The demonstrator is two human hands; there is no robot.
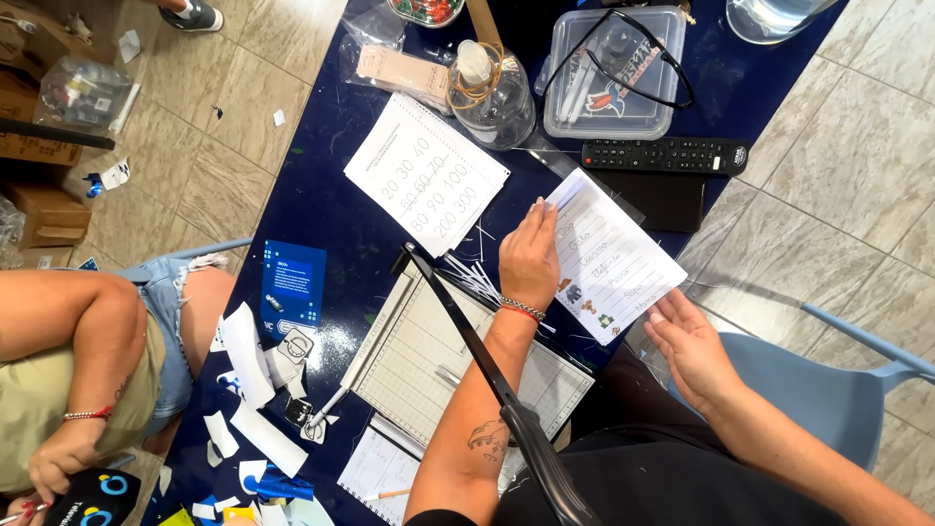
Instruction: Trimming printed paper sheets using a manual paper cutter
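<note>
My left hand (529,255) lies flat with fingers together, pressing the left edge of a white lined worksheet (609,255) with small animal pictures. My right hand (690,343) hovers open by the sheet's lower right corner, just touching its edge. A paper trimmer (429,356) with a gridded grey bed sits below my left forearm, its black blade arm (487,365) raised over it. Thin paper strips (475,276) lie at the trimmer's top edge.
On the dark blue table (321,205) lie a white sheet with large numbers (426,173), a clear bottle (490,93), a plastic box (614,73), a black remote (665,155), a blue card (292,284) and paper scraps (255,390). Another person sits at the left (88,351). A blue chair (828,380) stands on the right.
</note>
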